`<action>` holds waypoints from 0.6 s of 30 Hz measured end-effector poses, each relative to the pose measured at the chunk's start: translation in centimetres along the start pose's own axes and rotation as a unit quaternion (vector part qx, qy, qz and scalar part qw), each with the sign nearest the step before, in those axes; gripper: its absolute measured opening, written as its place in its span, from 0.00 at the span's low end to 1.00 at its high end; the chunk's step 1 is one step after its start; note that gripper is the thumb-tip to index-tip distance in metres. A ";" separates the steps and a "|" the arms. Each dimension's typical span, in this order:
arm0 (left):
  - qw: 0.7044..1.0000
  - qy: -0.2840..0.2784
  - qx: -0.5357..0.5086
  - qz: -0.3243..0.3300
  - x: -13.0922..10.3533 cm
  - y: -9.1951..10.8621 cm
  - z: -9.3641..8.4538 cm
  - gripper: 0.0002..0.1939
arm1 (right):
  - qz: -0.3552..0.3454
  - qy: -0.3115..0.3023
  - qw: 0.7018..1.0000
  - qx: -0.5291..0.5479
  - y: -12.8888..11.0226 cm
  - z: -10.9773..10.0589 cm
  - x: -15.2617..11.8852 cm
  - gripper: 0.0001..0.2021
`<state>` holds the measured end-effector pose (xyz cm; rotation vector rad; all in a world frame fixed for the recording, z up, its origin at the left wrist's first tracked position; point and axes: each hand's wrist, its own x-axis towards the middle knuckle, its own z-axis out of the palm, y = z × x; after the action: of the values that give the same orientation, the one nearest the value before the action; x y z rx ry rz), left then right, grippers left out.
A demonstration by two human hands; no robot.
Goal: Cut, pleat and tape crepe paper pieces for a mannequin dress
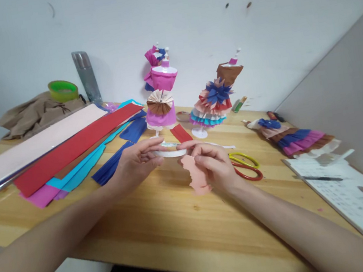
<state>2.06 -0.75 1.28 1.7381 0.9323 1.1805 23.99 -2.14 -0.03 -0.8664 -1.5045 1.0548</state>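
Note:
My left hand (138, 159) grips a white roll of tape (172, 152) by its left side, thumb below and fingers on top. Between the thumb and fingers of my right hand (215, 163) is a piece of peach crepe paper (197, 177) with a ragged left edge, hanging down over the table. The right index finger reaches to the right side of the tape roll. Just past the hands lies a strip of red paper (181, 133). Scissors with yellow and red handles (246, 167) rest beside my right hand, their blades hidden.
Small dress forms in pink (162, 81) and brown (229, 73) paper dresses stand behind. Coloured paper sheets (80, 147) lie left, near a bottle (87, 77) and green tape (63, 90). A layered paper dress (297, 138) and a notebook with a pen (322, 178) lie right.

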 end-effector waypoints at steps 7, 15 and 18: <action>0.999 -0.007 -0.038 -0.033 0.1 -0.1 -0.1 0.12 | -0.029 -0.005 0.999 -0.021 0.0 0.1 -0.2 0.10; 0.999 -0.008 0.034 0.022 0.0 0.4 -0.3 0.05 | -0.002 0.004 1.000 0.001 0.0 0.2 0.0 0.09; 0.998 -0.015 0.050 0.032 0.0 0.4 -0.3 0.06 | 0.018 0.014 0.999 0.039 -0.1 0.2 0.0 0.08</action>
<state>1.79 -0.82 1.75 1.8732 0.9390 1.1624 23.79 -2.19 0.08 -0.8526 -1.4210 1.1157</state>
